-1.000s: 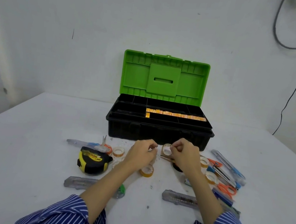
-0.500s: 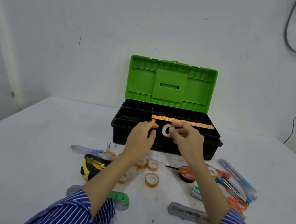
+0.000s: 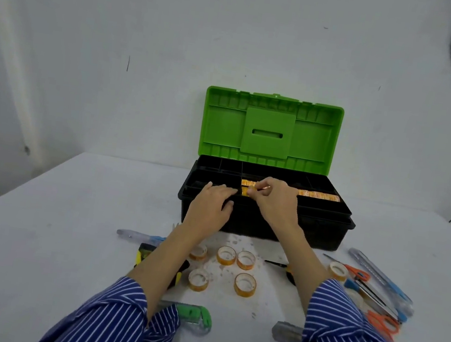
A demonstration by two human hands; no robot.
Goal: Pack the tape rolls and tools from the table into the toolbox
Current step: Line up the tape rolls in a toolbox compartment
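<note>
The black toolbox stands open at the table's middle, its green lid upright. A row of orange tape rolls lies in its top tray. Over the left end of that row, my right hand pinches a small tape roll. My left hand rests on the box's front rim with fingers stretched over the tray, holding nothing. Several loose tape rolls lie on the table in front of the box, between my forearms.
A yellow-black tape measure and a screwdriver lie at the left. Green and grey utility knives sit near my sleeves. Orange scissors, a blue cutter and another tape roll lie at the right.
Both hands rose from the table to the toolbox. My right hand carried the tape roll up over the tray; my left hand let go of it and settled on the front rim.
</note>
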